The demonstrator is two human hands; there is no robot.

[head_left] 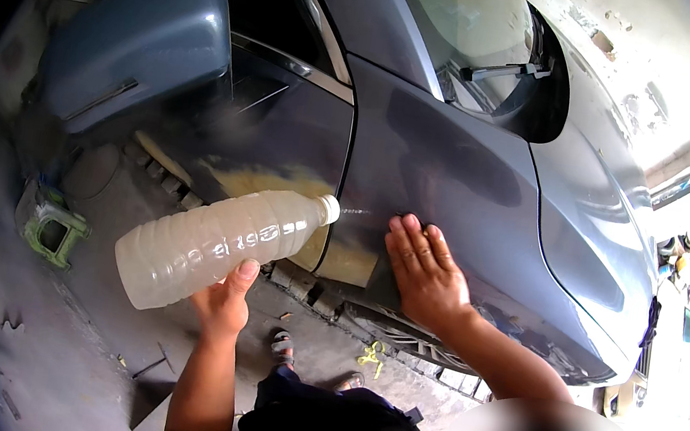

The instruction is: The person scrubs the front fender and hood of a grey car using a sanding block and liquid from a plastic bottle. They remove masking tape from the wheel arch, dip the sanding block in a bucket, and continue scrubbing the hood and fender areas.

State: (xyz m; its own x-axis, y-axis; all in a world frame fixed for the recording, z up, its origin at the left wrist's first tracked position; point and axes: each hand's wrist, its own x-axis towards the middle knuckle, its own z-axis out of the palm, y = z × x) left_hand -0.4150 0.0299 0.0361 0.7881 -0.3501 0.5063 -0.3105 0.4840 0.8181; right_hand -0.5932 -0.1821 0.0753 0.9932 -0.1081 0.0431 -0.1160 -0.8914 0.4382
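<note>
My left hand grips a ribbed, cloudy plastic bottle from below, tilted with its white cap towards the car. A thin jet of liquid leaves the cap and reaches the blue-grey front fender. Just right of the jet, my right hand lies on the fender with fingers together; something small and dark shows at its fingertips, and what is under the palm is hidden. Yellowish filler patches show on the lower fender and on the front door, either side of the door gap.
The side mirror juts out at upper left. A green plastic stool stands on the concrete floor beyond the bottle. Below the fender are the front wheel and a yellow strip on the ground. A hammer-like tool lies at lower left.
</note>
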